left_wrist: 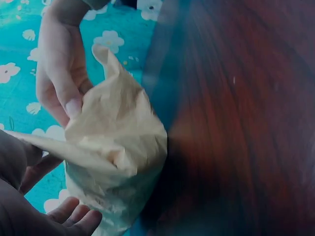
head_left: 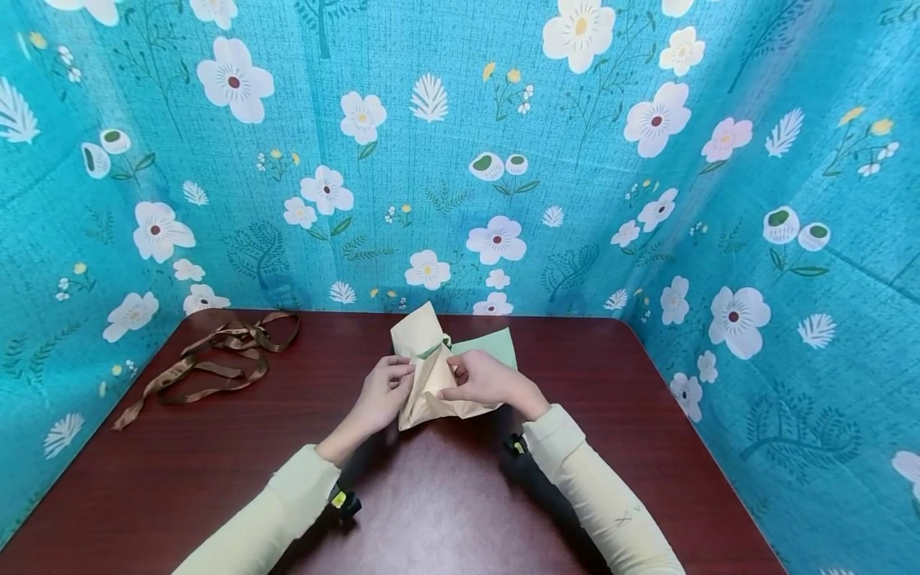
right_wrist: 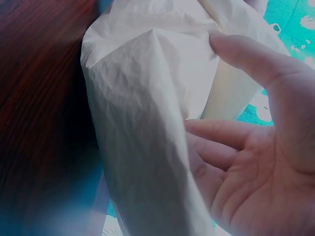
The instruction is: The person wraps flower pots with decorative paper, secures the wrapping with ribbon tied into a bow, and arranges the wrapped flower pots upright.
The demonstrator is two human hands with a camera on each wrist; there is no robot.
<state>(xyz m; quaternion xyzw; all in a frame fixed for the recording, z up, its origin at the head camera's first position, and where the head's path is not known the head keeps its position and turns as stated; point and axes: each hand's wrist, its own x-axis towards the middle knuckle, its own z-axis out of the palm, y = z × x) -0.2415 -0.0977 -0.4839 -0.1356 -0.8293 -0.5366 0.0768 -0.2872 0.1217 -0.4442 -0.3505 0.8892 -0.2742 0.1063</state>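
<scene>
A creased sheet of beige wrapping paper, folded into a loose cone, stands over the table between my hands. Its upper flap rises at the back, and a pale green sheet shows behind its right side. A small dark green bit peeks out at the top of the folds. My left hand pinches the paper's left edge between thumb and fingers. On the other side, my right hand pinches a fold, its thumb and fingertips on either side of the paper in the right wrist view. Whatever lies inside the folds is hidden.
A long brown satin ribbon lies in loose loops at the table's back left. The dark red-brown table ends at a blue flowered cloth hanging behind and at both sides.
</scene>
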